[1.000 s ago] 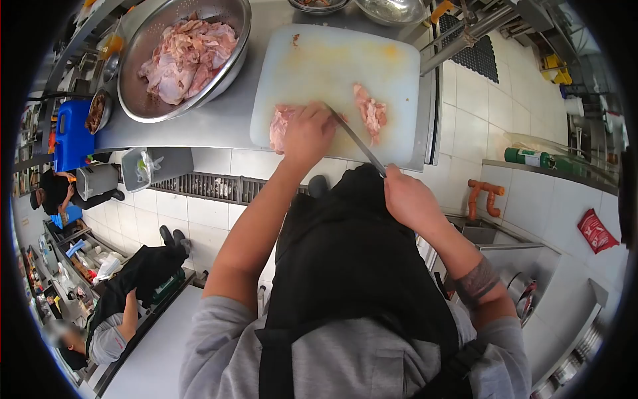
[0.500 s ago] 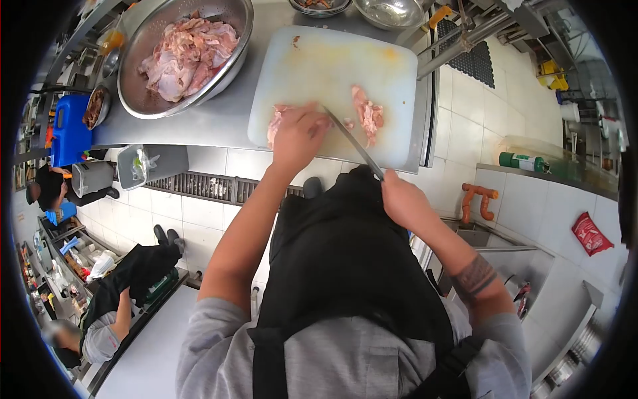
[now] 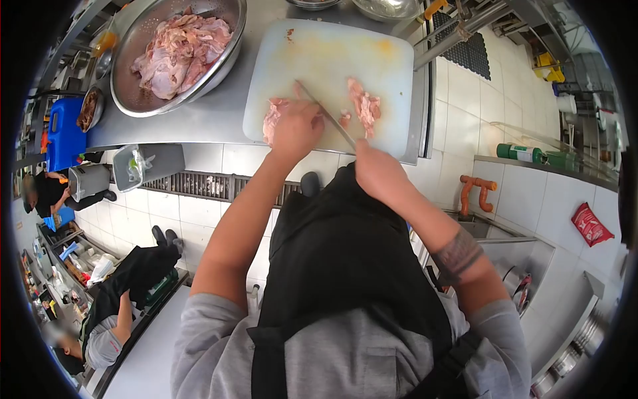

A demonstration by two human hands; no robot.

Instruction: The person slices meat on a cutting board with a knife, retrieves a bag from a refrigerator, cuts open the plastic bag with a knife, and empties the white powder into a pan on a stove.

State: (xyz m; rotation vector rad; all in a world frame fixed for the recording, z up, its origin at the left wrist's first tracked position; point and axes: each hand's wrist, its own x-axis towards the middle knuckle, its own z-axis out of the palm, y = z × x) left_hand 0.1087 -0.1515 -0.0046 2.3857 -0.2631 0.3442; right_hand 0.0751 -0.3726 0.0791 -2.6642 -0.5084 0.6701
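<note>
Our right grip (image 3: 377,169) closes round the knife (image 3: 326,115). Our left grip (image 3: 297,128) touches meat (image 3: 271,124) beside the blade, its closure unclear.

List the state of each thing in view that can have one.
Left hand: over raw meat, grip unclear
Right hand: closed on knife
Knife: held, blade slanting over the board
Cutting board: lying flat, stained
Meat pieces: loose on the board
Large metal bowl: holding a meat heap
Gray bin: open, plastic inside
Blue jug: cap cannot be made out
</note>
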